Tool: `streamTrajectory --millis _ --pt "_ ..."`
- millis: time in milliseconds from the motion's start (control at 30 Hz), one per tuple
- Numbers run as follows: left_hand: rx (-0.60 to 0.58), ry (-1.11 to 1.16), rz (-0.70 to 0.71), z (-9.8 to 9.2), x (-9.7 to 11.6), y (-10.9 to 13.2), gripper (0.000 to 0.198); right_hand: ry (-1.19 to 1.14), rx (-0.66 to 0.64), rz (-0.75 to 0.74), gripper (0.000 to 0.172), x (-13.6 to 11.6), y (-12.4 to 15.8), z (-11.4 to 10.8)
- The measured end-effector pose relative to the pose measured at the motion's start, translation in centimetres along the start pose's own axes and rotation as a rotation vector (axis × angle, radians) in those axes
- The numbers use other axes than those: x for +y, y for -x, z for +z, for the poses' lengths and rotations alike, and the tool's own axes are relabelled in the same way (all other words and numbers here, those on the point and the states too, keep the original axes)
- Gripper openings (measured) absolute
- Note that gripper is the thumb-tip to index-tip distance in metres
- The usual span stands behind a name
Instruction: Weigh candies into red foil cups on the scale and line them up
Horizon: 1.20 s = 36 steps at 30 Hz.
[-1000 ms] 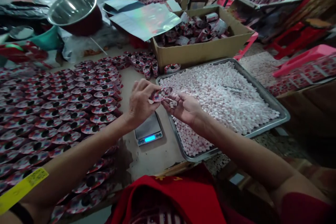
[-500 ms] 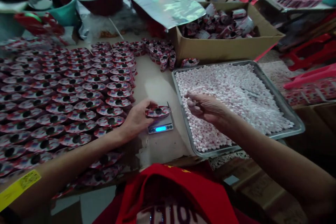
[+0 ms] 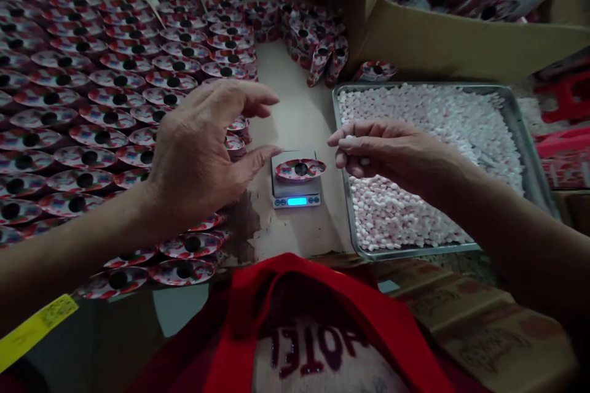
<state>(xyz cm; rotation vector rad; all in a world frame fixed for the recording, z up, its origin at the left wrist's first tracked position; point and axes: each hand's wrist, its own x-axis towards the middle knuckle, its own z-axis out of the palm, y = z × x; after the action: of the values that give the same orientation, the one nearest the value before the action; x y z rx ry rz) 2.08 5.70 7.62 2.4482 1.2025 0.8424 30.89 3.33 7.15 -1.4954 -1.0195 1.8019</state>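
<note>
A printed oval-topped package (image 3: 300, 169) with a dark round hole in its top rests on a small digital scale (image 3: 296, 201), whose display glows blue. My left hand (image 3: 203, 141) is raised just left of the scale, thumb and fingers apart, with nothing in it. On the right, my right hand (image 3: 373, 144) pinches a few small white candy-like pieces at its fingertips. It hovers over the left edge of a metal tray (image 3: 353, 221) full of the same white pieces (image 3: 410, 212).
Rows of matching oval packages (image 3: 83, 135) cover the left side of the table. Behind the tray stands a cardboard box (image 3: 442, 43) holding more printed packs. One package (image 3: 374, 70) lies between box and tray. Red plastic items (image 3: 565, 98) are at the far right.
My left hand has let go of the package on the scale and moved up and left, opening. My right hand stays near the tray's left edge. The view has tilted down and closer.
</note>
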Motion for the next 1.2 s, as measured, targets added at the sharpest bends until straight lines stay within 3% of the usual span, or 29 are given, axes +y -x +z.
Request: streamTrajectory --millis 133,300,433,667,833,1000,1100,1200 --pt "-0.026 -0.006 0.001 0.1 1.0 -0.4 0.033 0.043 -0.017 -0.064 0.014 0.3 -0.4 0.6" --pt "-0.030 -0.014 -0.043 0.4 0.9 -0.2 0.030 -0.039 0.018 -0.020 0.016 0.7 -0.5 0.3" --pt "-0.051 -0.013 -0.041 0.5 0.7 -0.3 0.031 -0.036 0.047 -0.025 0.007 0.6 -0.5 0.4" --pt "-0.167 -0.033 -0.004 2.3 0.1 0.6 0.037 0.102 -0.017 -0.121 0.015 0.5 -0.5 1.3" --pt "-0.389 -0.111 -0.068 3.5 -0.4 1.4 0.050 0.451 -0.101 -0.323 0.019 1.2 -1.7 2.4" --pt "-0.390 -0.100 -0.080 3.4 -1.0 1.4 0.061 0.826 -0.124 -0.372 0.030 1.3 -2.8 3.5" --pt "-0.410 -0.069 -0.084 3.2 -1.5 1.3 0.065 0.796 -0.150 -0.343 0.038 1.2 -2.9 3.5" --pt "-0.430 -0.022 -0.102 3.0 -1.9 0.9 0.061 0.612 -0.212 -0.306 0.023 1.2 -2.9 3.2"
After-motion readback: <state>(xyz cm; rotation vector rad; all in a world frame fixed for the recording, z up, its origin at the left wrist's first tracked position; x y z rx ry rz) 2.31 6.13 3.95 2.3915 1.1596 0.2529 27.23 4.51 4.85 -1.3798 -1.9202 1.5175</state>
